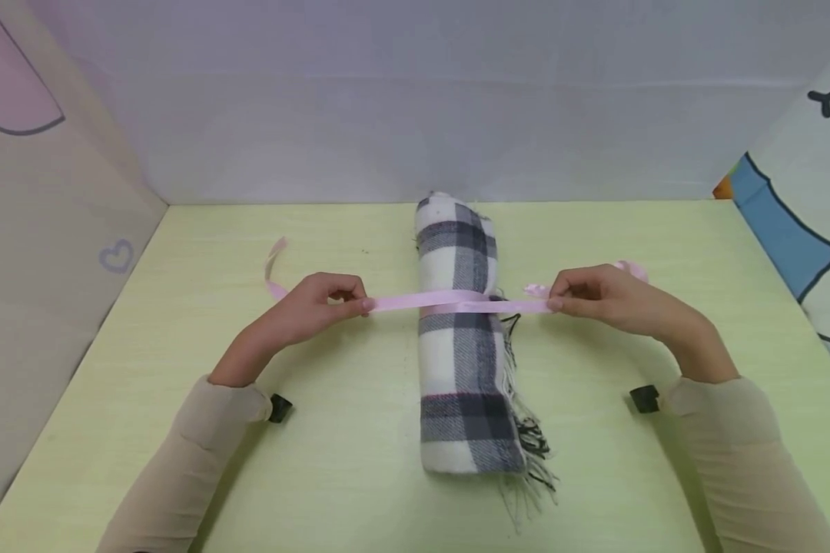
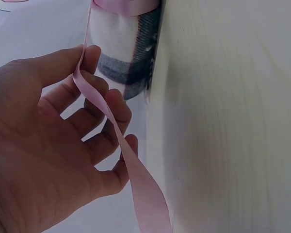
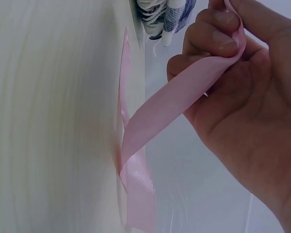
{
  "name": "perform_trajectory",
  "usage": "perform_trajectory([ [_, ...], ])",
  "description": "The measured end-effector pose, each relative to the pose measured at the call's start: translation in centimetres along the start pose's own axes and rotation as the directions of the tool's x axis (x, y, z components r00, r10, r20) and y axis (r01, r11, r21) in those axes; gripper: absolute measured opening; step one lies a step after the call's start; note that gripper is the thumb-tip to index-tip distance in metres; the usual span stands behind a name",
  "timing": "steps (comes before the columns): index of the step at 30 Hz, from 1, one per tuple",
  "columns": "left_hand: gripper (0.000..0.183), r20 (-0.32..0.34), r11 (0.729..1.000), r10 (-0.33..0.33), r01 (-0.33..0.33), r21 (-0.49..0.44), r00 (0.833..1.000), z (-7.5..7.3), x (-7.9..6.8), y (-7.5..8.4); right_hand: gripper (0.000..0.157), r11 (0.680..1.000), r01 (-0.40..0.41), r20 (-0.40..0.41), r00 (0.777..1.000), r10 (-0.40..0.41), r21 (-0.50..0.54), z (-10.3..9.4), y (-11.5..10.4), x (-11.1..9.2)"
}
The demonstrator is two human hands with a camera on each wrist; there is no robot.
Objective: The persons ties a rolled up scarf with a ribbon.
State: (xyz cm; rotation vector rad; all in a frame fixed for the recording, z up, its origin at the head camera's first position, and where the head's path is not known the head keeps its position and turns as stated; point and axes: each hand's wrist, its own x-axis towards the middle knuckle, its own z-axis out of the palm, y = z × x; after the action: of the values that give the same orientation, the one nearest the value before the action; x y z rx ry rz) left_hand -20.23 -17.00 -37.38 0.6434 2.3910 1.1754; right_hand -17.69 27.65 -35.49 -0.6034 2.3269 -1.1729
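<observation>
A rolled plaid scarf [image 1: 456, 361] in white, grey and black lies lengthwise on the table, its fringe spilling out along the right side. Round its middle runs a pink ribbon [image 1: 449, 299], whose two ends cross on top. My left hand [image 1: 318, 307] pinches one end between thumb and forefinger, left of the roll. To the right, my right hand [image 1: 605, 299] pinches the other end. Both stretches look taut. In the left wrist view the ribbon's tail [image 2: 148, 199] hangs past the palm; in the right wrist view a longer tail [image 3: 169, 107] drops to the table in folds.
The pale yellow-green table [image 1: 360, 461] meets a whitish back wall [image 1: 429, 138]. Side panels with printed drawings [image 1: 116, 256] stand at left and right. A small black device [image 1: 280, 408] sits at the left cuff, another [image 1: 644, 399] at the right cuff.
</observation>
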Motion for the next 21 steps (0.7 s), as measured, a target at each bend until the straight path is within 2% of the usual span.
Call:
perform_trajectory([
  [11, 0.018, 0.003, 1.000, 0.018, -0.018, -0.009, 1.000, -0.3, 0.1, -0.3, 0.017, 1.000, -0.008, 0.001, 1.000, 0.008, -0.016, -0.4, -0.1, -0.4],
  [16, 0.018, 0.005, 1.000, 0.021, -0.021, -0.013, 1.000, 0.0, 0.1, -0.4, 0.016, 0.996, -0.070, -0.002, 0.998, 0.069, -0.063, -0.9, -0.4, -1.0],
  [21, 0.019, 0.003, 1.000, 0.015, -0.015, -0.014, 1.000, 0.1, 0.0, -0.3, 0.018, 0.991, -0.111, 0.035, 0.993, 0.113, -0.076, -2.0, -0.3, -2.1],
])
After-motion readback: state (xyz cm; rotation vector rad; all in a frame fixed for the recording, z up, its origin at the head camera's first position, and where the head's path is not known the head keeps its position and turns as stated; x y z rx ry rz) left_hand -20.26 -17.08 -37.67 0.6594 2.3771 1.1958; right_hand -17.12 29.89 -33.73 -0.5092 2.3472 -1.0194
